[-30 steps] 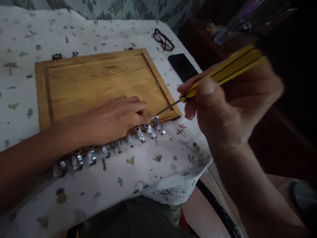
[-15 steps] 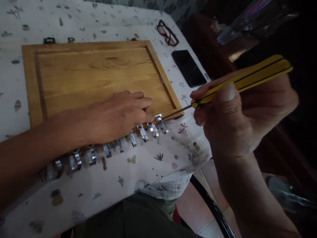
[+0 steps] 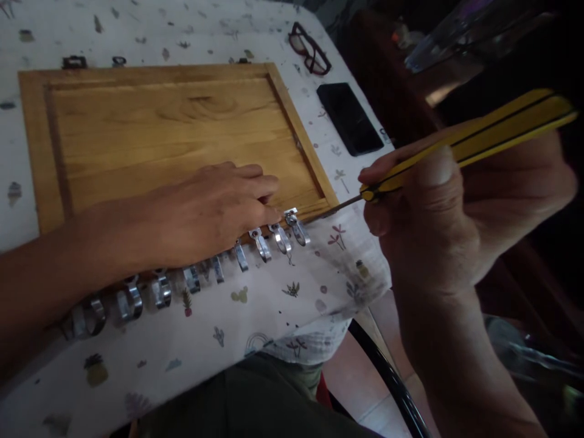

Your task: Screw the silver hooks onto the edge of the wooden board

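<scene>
A framed wooden panel point(image 3: 182, 131) lies flat on the cloth-covered table, with a row of shiny metal hooks point(image 3: 260, 246) along its near edge. My left hand point(image 3: 223, 207) presses down on the panel at that edge, fingers curled. A fingertip of it touches or nearly touches the hooks near the right end. Held in my right hand point(image 3: 447, 207) is a screwdriver with a yellow and black handle point(image 3: 493, 137). Its thin shaft point(image 3: 343, 205) points left toward the panel's near right corner; the tip is too dark to make out, a little right of the last hook.
A black phone point(image 3: 350, 118) and dark-framed glasses point(image 3: 310, 50) lie right of the panel. Small dark metal fittings point(image 3: 74, 62) sit at its far edge. The patterned tablecloth point(image 3: 292, 289) hangs over the near right corner. A black curved bar point(image 3: 387, 380) stands below.
The screwdriver has drawn back to the right with my right hand, its shaft now away from the end hook. The panel appears slightly further left; my left hand stays on it.
</scene>
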The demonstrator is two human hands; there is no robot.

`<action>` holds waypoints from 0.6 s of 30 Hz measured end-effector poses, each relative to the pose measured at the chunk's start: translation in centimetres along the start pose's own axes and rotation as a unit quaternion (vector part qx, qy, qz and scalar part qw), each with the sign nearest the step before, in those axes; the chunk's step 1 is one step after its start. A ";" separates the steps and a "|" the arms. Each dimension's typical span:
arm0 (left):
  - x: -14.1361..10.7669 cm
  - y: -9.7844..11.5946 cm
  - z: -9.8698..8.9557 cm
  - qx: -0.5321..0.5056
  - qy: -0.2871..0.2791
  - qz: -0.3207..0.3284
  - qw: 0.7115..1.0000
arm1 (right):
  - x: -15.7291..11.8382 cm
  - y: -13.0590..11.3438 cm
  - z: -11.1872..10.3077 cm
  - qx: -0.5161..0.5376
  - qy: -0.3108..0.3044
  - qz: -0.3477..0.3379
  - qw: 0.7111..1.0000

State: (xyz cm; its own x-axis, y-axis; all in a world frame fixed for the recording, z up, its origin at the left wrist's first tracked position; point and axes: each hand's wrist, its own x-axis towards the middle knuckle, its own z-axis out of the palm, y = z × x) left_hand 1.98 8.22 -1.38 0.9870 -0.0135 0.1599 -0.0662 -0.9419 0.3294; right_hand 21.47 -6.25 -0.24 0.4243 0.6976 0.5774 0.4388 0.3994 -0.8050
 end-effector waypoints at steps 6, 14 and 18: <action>-0.2 -0.1 0.2 -0.003 0.012 -0.014 1.000 | -0.5 0.4 0.3 0.044 -0.005 0.027 0.999; 0.2 0.3 -0.7 0.009 -0.024 -0.002 1.000 | -0.5 0.5 0.8 0.047 0.024 0.006 0.999; 0.4 0.6 -0.9 0.022 -0.049 -0.009 0.999 | -0.3 0.1 0.7 0.010 0.030 -0.006 0.999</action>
State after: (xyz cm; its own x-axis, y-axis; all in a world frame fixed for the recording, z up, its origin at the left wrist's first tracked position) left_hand 2.19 8.00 -0.28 0.9977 -0.0267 0.0623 -0.0437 -0.9562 0.2894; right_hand 20.84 -6.02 -0.57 0.4668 0.6562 0.5929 0.4275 0.4195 -0.8008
